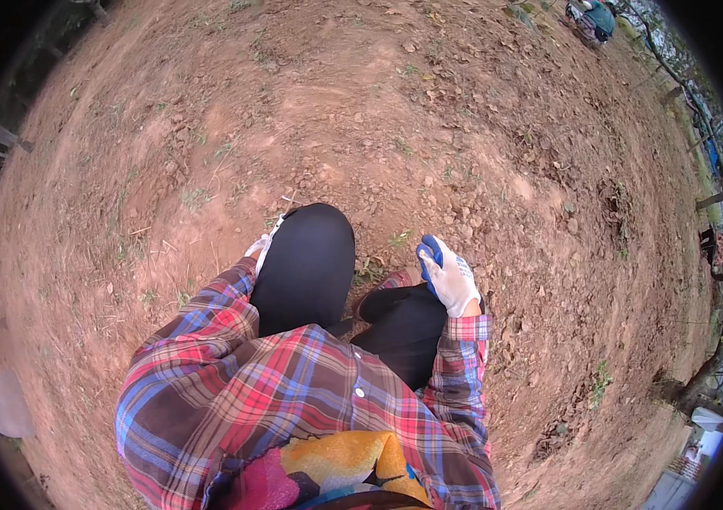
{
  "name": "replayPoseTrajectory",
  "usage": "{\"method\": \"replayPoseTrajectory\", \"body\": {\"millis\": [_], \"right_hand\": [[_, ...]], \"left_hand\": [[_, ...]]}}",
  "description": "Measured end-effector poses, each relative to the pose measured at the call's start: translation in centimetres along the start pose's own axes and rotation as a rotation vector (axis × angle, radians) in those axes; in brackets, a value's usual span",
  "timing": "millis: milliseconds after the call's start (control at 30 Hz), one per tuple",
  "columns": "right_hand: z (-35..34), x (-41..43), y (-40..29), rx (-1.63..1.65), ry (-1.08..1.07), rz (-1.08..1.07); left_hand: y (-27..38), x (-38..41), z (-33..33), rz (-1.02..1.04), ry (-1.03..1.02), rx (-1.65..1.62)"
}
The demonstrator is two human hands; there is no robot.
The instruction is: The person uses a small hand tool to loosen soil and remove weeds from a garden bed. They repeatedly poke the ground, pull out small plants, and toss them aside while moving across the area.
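My left hand, in a white glove, is at the outer side of my raised left knee. The knee hides most of its fingers, and what they hold cannot be seen. A thin white strip shows just beyond the knee. My right hand wears a white knit glove with blue-coated fingers and bears some writing. It hovers by my folded right leg, fingers curled together, the palm turned away from view. Small green weeds grow in the soil between my legs.
Reddish, cloddy soil spreads all around, with dry leaves towards the upper right. Another person crouches far off at the upper right. A thin tree trunk stands at the right rim. A pale object is at the lower left.
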State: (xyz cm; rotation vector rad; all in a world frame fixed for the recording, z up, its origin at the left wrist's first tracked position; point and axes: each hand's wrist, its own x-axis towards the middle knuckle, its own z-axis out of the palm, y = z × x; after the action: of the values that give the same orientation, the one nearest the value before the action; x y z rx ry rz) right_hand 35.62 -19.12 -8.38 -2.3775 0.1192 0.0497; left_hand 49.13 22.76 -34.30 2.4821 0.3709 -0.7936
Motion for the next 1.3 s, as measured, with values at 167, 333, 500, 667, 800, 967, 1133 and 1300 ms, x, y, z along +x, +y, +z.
{"method": "replayPoseTrajectory", "body": {"millis": [167,333,500,667,800,967,1133,1300], "right_hand": [[-1.0,-0.5,1.4,0.283,-0.071,0.111],[0.2,-0.4,0.6,0.377,-0.064,0.052],[-2.4,-1.9,0.2,0.311,-0.029,0.089],[-2.7,-1.7,1.1,0.392,-0.029,0.163],[-2.5,-1.1,0.1,0.518,-0.089,0.221],[-2.9,0.1,-0.9,0.431,-0.150,0.271],[-3.7,0.8,-2.1,0.398,-0.188,0.347],[-3.6,1.9,-2.7,0.376,-0.162,0.201]], "left_hand": [[0.0,1.6,-0.1,-0.004,0.082,-0.047],[-3.6,5.2,-2.0,0.011,0.179,-0.097],[4.2,4.4,1.6,0.231,0.059,-0.056],[13.9,4.9,0.9,0.279,0.110,0.063],[18.9,7.1,0.4,0.388,0.172,-0.094],[25.4,12.2,1.2,0.261,0.013,-0.039],[33.0,14.9,1.0,0.339,0.086,0.045],[33.6,18.3,2.8,0.254,-0.049,0.174]]}}
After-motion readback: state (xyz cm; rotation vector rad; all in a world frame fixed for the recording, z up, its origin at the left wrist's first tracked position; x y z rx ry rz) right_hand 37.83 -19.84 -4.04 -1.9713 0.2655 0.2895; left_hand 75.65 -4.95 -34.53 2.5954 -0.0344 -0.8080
